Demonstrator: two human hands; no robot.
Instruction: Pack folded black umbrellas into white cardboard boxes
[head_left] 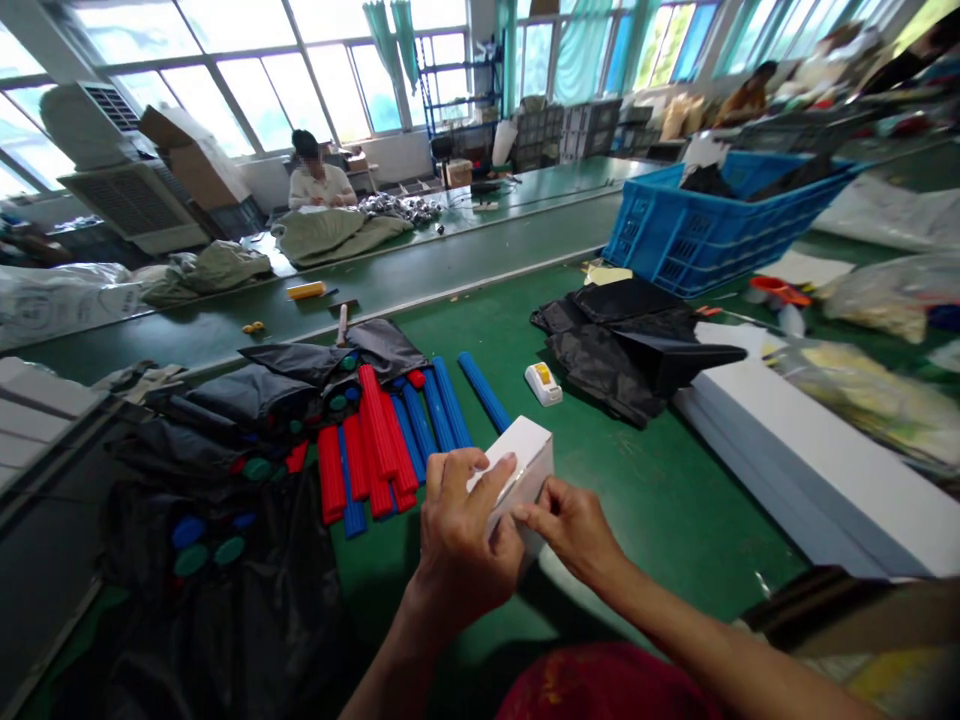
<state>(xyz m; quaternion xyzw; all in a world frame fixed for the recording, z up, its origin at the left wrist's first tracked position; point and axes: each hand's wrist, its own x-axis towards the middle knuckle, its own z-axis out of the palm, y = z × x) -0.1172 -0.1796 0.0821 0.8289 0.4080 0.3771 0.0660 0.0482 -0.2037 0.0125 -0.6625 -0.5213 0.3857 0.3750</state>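
Note:
A long white cardboard box [531,447] is held up over the green table, tilted away from me. My left hand [469,520] wraps its near left side, fingers over the top and thumb against the side face. From the right, my right hand [574,528] has its fingers bent and closed at the box's right side, the thumb tip close to my left thumb. A shiny strip runs along the box's top edge. Just beyond stands a small white tape dispenser [543,384] with a yellow roll. Left of the box lie red ribbed tubes [379,440] and blue ribbed tubes [448,400].
Black fabric bags [247,400] with coloured round ends cover the left side. More black fabric [626,340] lies beyond the dispenser. White boxes [817,440] line the right, below a blue crate [720,215]. A person [319,180] sits at the far table.

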